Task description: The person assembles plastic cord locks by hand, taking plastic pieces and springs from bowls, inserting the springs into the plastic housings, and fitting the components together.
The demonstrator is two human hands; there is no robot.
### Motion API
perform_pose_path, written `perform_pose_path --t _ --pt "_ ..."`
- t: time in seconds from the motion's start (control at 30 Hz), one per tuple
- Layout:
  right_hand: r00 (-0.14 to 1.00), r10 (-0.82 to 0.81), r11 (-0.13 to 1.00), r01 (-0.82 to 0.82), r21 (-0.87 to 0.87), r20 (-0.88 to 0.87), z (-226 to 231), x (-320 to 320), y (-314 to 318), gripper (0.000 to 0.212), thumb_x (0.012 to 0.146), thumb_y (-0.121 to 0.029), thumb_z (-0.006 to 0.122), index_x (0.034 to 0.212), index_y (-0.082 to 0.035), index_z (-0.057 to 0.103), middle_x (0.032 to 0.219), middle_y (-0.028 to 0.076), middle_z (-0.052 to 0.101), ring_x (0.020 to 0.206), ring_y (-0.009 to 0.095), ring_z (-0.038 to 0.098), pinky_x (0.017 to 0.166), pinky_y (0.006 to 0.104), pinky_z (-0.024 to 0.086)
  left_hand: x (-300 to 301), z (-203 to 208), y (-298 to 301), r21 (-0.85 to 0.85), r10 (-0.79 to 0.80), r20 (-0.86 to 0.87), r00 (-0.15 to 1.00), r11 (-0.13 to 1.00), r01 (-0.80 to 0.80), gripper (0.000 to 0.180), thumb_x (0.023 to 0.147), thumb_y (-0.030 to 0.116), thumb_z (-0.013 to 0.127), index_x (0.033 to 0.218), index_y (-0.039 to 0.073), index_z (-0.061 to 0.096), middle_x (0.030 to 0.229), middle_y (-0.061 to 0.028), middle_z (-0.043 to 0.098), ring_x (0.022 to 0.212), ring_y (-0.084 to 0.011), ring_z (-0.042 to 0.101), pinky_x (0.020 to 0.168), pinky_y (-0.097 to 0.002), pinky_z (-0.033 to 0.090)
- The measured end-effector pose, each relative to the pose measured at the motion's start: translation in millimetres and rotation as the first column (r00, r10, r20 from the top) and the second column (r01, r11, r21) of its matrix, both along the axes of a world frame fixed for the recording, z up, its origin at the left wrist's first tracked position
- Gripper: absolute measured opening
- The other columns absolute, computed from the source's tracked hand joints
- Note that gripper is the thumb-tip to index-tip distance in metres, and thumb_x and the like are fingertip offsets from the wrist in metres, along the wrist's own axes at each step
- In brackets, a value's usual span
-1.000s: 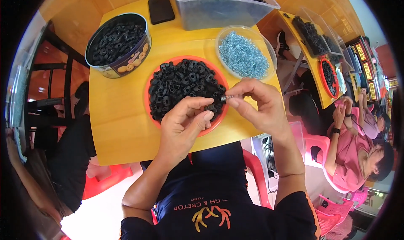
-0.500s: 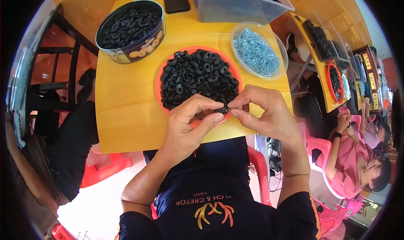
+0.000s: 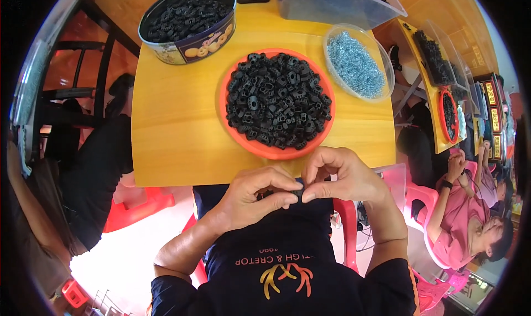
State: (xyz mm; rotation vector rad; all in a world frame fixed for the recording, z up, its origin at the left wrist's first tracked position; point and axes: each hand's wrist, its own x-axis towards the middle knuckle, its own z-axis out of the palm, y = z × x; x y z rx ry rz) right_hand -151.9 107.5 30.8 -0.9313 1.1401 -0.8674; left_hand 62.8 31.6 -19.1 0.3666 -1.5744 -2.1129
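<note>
Below the middle of the frame, just off the near edge of the yellow tabletop (image 3: 182, 144), the left hand (image 3: 251, 197) and right hand (image 3: 340, 177) pinch one small black part (image 3: 297, 193) between their fingertips, close to the body for control, with the orange plate (image 3: 275, 151) of black parts within easy reach above.

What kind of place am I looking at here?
Probably a small hand-assembly workshop. The yellow table carries an orange plate heaped with small black parts, with a clear bowl of little metal pieces beside it, and a person at the next table has similar trays.
</note>
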Motion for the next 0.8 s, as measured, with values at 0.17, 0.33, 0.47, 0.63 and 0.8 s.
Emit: perform_pose_path --t 0.17,0.33,0.47,0.63,0.8 --pt "0.989 0.127 0.966 -0.140 0.217 0.075 -4.9 5.9 -0.1 0.026 0.074 -0.005 0.083 0.086 -0.002 0.060 0.080 0.001 0.062 0.065 0.006 0.056 0.057 0.0221 0.046 10.1 -4.3 -2.3 0.134 -0.238 -0.096 0.967 0.959 0.249 0.017 0.089 -0.001 0.065 0.106 -0.001 0.064 0.096 -0.0091 0.063 0.081 -0.0146 0.064 0.070 -0.0263 0.054" --pt "0.857 -0.120 0.904 -0.114 -0.413 -0.500 -7.5 7.6 -12.7 0.023 0.076 -0.011 0.081 0.089 -0.002 0.066 0.088 0.006 0.061 0.070 0.010 0.058 0.057 0.0227 0.044 19.3 -11.5 -5.0 0.256 -0.187 -0.086 0.978 0.945 0.204 0.016 0.090 -0.001 0.064 0.106 -0.001 0.063 0.100 -0.0083 0.062 0.083 -0.0130 0.063 0.072 -0.0257 0.052" --pt "0.569 -0.434 0.755 -0.194 -0.626 -0.699 -17.5 20.6 -34.8 0.016 0.073 -0.007 0.076 0.084 -0.005 0.064 0.084 0.008 0.061 0.073 0.028 0.060 0.059 0.0346 0.050 30.5 -16.9 -10.2 0.294 -0.051 -0.042 0.998 0.954 0.061 0.018 0.089 -0.002 0.065 0.107 -0.001 0.063 0.095 -0.0074 0.061 0.077 -0.0101 0.059 0.069 -0.0242 0.050" --pt "0.394 -0.472 0.707 -0.364 -0.606 -0.788 -14.6 33.1 -52.1 0.015 0.074 -0.011 0.075 0.085 -0.007 0.066 0.086 0.006 0.058 0.080 0.025 0.058 0.061 0.0355 0.049 37.5 -13.6 -15.1 0.282 0.021 -0.088 0.996 0.959 0.005 0.017 0.089 -0.002 0.064 0.106 -0.001 0.062 0.092 -0.0078 0.061 0.075 -0.0107 0.059 0.068 -0.0242 0.050" --pt "0.263 -0.439 0.744 -0.430 -0.511 -0.859 -11.8 25.9 -55.7 0.019 0.071 -0.009 0.075 0.089 -0.008 0.067 0.084 0.005 0.058 0.079 0.025 0.057 0.065 0.0368 0.049 45.3 -15.1 -20.1 0.263 0.068 -0.082 0.994 0.964 -0.044 0.017 0.089 -0.002 0.064 0.106 -0.001 0.062 0.093 -0.0080 0.061 0.075 -0.0108 0.059 0.068 -0.0245 0.050"
